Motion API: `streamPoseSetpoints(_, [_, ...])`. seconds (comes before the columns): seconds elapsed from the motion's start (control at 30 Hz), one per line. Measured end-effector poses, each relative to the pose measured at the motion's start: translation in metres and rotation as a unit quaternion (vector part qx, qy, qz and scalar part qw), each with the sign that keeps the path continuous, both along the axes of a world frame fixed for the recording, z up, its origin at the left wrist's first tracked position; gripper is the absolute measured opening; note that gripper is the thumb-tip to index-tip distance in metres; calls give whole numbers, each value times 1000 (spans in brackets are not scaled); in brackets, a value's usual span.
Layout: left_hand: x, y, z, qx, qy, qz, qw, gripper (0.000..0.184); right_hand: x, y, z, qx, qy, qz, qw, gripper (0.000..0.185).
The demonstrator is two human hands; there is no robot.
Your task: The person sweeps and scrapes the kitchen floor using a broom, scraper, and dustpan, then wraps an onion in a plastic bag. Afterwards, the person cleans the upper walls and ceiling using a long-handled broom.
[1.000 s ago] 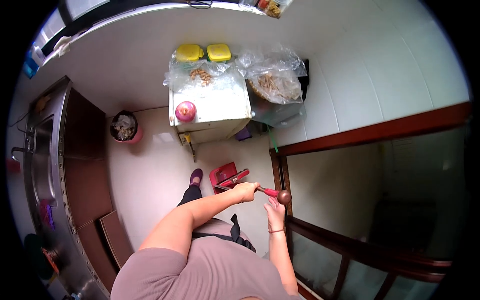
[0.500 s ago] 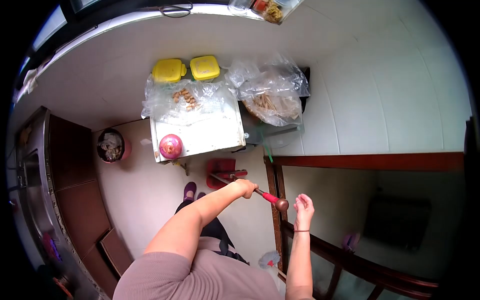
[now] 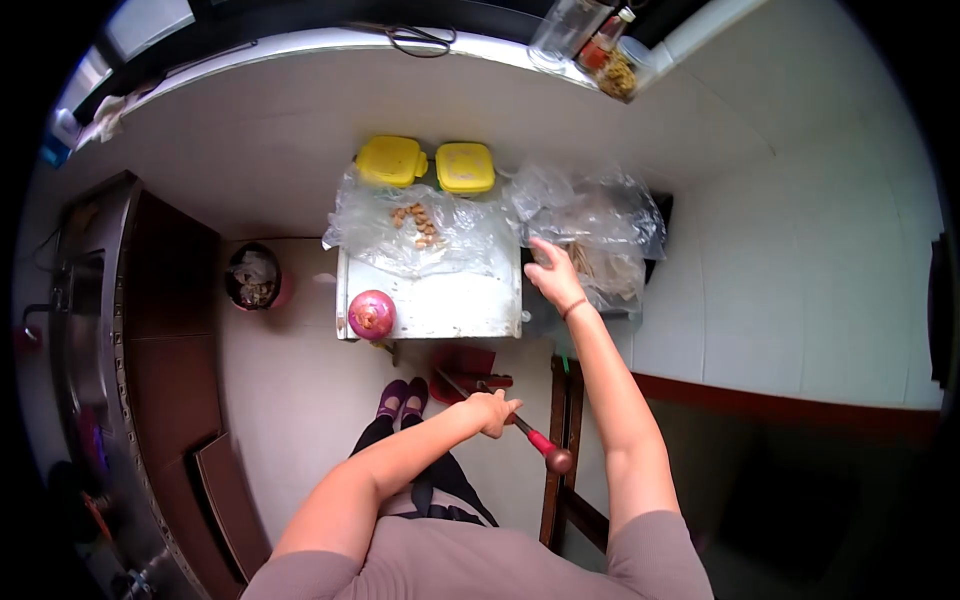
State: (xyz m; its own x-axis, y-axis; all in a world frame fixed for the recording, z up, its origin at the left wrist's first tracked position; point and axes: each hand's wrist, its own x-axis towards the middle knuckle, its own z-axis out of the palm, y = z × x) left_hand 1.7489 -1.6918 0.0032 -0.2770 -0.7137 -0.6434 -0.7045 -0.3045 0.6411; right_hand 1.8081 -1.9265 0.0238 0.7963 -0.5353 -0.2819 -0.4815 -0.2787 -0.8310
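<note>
My left hand is closed around the dark shaft of a long-handled red dustpan low near the floor. The shaft slants toward me and ends in a red grip and a round brown knob. My right hand is stretched forward with thumb and fingers apart, holding nothing visible. It hovers by the right edge of a white table, next to a clear plastic bag with pale stick-like pieces inside; whether it touches the bag I cannot tell. A red onion sits at the table's near left corner.
Small brown pieces lie on a plastic sheet on the table. Two yellow containers stand behind. A bin is at left, beside brown cabinets. Jars line the ledge. A wooden frame stands at right.
My right hand has moved forward and left, from beside the knob to the table's right edge by the bag. My left hand still grips the dustpan's shaft. The view has shifted.
</note>
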Motion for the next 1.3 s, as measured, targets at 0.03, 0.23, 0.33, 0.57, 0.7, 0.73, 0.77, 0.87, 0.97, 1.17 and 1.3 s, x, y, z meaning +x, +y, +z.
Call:
streamPoseSetpoints(0.03, [11, 5, 9, -5, 9, 39, 999, 80, 21, -9, -13, -24, 1, -13, 1000, 54])
streamPoseSetpoints(0.23, [72, 65, 31, -41, 56, 241, 968, 73, 108, -36, -48, -105, 63, -121, 985, 51])
streamPoseSetpoints(0.33, [90, 100, 28, -63, 74, 315, 944, 67, 109, -35, -18, -198, 14, -181, 963, 32])
streamPoseSetpoints(0.57, [126, 135, 38, -144, 160, 465, 859, 45, 108, -26, 71, -240, -234, -277, 901, 10])
streamPoseSetpoints(0.7, [160, 126, 42, -139, 301, 547, 768, 36, 103, 34, 133, -168, -297, -234, 910, 11])
streamPoseSetpoints(0.73, [171, 122, 45, -108, 369, 564, 731, 38, 100, 59, 146, -139, -306, -220, 916, 13])
streamPoseSetpoints(0.77, [181, 117, 50, -101, 402, 569, 710, 43, 95, 87, 158, -96, -308, -210, 923, 14])
streamPoseSetpoints(0.87, [204, 106, 61, -26, 585, 613, 531, 57, 77, 169, 168, 44, -298, -197, 933, 17])
streamPoseSetpoints(0.97, [234, 109, 63, -7, 713, 572, 405, 49, 62, 233, 152, 69, -241, -153, 956, 17])
streamPoseSetpoints(1.17, [299, 169, 31, -118, 657, 635, 390, 22, 27, 269, 54, 12, -92, -126, 988, 16])
streamPoseSetpoints(1.3, [322, 209, 15, -143, 608, 678, 388, 21, 36, 281, -5, -178, 25, -4, 984, 71])
